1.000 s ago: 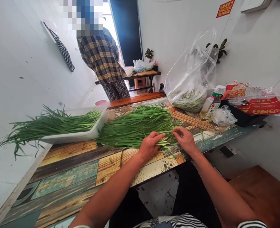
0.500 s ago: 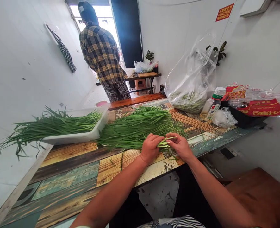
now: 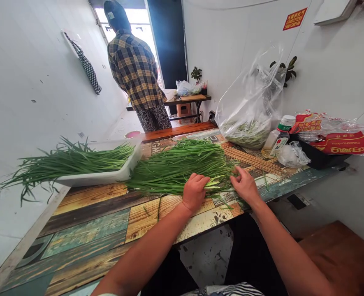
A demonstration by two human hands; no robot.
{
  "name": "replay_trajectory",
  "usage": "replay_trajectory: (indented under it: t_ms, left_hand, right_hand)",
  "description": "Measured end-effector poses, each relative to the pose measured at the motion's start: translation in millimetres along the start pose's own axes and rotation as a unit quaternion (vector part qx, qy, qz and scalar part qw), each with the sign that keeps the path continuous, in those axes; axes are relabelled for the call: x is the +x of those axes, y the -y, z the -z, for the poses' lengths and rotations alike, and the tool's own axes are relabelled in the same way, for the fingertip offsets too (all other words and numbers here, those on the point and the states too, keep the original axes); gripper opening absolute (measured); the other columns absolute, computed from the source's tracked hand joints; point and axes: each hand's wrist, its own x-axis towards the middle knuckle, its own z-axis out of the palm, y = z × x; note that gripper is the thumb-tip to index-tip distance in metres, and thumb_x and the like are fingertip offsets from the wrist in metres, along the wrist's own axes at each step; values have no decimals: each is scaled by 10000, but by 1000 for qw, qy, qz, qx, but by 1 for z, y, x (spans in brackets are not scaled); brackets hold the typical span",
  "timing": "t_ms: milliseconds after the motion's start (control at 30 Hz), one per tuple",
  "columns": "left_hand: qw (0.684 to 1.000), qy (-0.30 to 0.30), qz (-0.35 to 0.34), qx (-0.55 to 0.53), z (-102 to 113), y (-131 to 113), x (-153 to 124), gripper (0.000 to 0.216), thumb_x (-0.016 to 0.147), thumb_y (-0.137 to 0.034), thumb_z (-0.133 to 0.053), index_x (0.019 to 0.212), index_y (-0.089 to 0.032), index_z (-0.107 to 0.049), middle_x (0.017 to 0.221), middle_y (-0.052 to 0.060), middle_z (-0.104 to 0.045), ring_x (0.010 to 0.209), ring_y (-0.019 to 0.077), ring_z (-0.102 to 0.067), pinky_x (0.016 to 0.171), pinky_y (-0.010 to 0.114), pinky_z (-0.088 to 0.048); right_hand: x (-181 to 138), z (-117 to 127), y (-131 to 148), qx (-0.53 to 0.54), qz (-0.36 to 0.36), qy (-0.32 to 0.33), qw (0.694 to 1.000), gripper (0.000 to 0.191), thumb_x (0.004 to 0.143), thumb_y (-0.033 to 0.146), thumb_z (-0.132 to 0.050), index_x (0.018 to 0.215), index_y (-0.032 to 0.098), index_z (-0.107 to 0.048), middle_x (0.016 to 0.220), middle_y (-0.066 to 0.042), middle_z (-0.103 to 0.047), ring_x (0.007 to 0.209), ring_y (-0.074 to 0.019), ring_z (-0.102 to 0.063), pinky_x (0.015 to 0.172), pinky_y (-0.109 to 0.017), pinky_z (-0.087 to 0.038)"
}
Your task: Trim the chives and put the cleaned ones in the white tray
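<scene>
My left hand (image 3: 195, 190) is wrapped round a small bunch of garlic chives (image 3: 212, 183), whose pale stalk ends stick out on the right. My right hand (image 3: 245, 185) is a little further right, over loose trimmings at the edge of the pile. Its thumb and forefinger are bent but apart, and I see nothing held between them. A broad heap of garlic chives (image 3: 182, 160) lies on the patterned table (image 3: 107, 230) beyond both hands. More long chives (image 3: 86, 158) hang over the side of a white tray (image 3: 120, 174) at the left.
Thin wooden skewers (image 3: 252, 158) lie to the right of the heap. Behind them stand a clear plastic bag (image 3: 246, 115) of greens, a bottle (image 3: 279, 137), a crumpled bag (image 3: 293, 154) and red-printed packaging (image 3: 344, 139). A person (image 3: 135, 70) in a checked shirt stands beyond the table, back turned.
My right hand has moved right, away from the stalk ends, and its fingers have parted. My left hand keeps its hold on the bunch in nearly the same place.
</scene>
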Motion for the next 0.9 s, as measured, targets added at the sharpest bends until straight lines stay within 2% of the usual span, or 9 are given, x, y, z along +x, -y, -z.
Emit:
replay_trajectory:
  t_ms: [67,200,333,433,500,600,667,767,900]
  left_hand:
    - [1000,6,-5,9,1,-1,1,357,690,13,-493,951,-165,-659,854,60,-657,758,203,-502,678,311,-433]
    - [1000,18,-8,15,2,-4,0,349,725,-6,-471,967,-173,-659,855,59,-647,763,193,-504,695,308,-434]
    - [1000,9,-7,2,2,-3,-1,323,758,-35,-463,973,-176,-658,873,61,-651,776,190,-516,717,313,-435]
    - [1000,-7,-5,-23,1,-3,-1,307,763,-43,-463,969,-163,-657,873,63,-657,772,190,-520,716,316,-432]
    - [999,-14,-7,-42,1,-3,-1,292,769,-50,-468,969,-152,-655,870,64,-659,764,188,-521,711,316,-427]
    - [998,-13,-10,-57,0,-4,0,258,800,-80,-475,974,-149,-652,872,62,-661,756,183,-520,710,316,-421]
    - [998,-12,-11,-58,0,-4,0,241,818,-94,-471,969,-153,-651,871,60,-662,757,181,-519,715,316,-420]
    - [998,-9,-11,-56,0,-5,0,240,816,-83,-468,955,-155,-649,863,58,-661,759,181,-520,724,319,-422]
    - [999,-4,-9,-54,-2,-5,-1,243,800,-70,-479,958,-156,-641,852,56,-655,760,182,-525,724,321,-429]
  right_hand:
    - [0,8,17,-47,88,-9,995,430,810,299,-559,1223,179,-563,1085,-124,-601,738,-210,-589,752,-386,-491]
    - [-1,12,40,-112,234,63,964,230,901,294,-489,1026,226,-670,994,-90,-627,905,-231,-545,802,-369,-459]
    - [1,5,39,-105,247,116,956,239,921,290,-473,933,212,-699,890,-73,-663,863,-201,-534,810,-354,-438]
    - [0,-2,33,31,175,121,977,208,888,311,-536,869,204,-713,842,-62,-685,816,-186,-566,787,-343,-451]
    - [-3,-8,31,153,72,115,979,183,827,352,-615,808,203,-720,807,-48,-695,780,-179,-593,751,-327,-465]
    - [-7,-17,31,299,-105,103,943,213,707,405,-713,756,197,-724,772,-30,-699,718,-167,-603,701,-307,-468]
    - [-9,-22,31,367,-178,89,908,249,654,417,-746,744,186,-721,747,-21,-686,667,-145,-581,670,-289,-455]
    - [-8,-26,28,418,-201,83,882,259,648,410,-754,739,172,-709,683,0,-643,612,-111,-528,635,-264,-422]
    - [-3,-24,21,418,-190,68,886,245,659,391,-754,744,169,-699,654,19,-612,605,-97,-503,631,-249,-402]
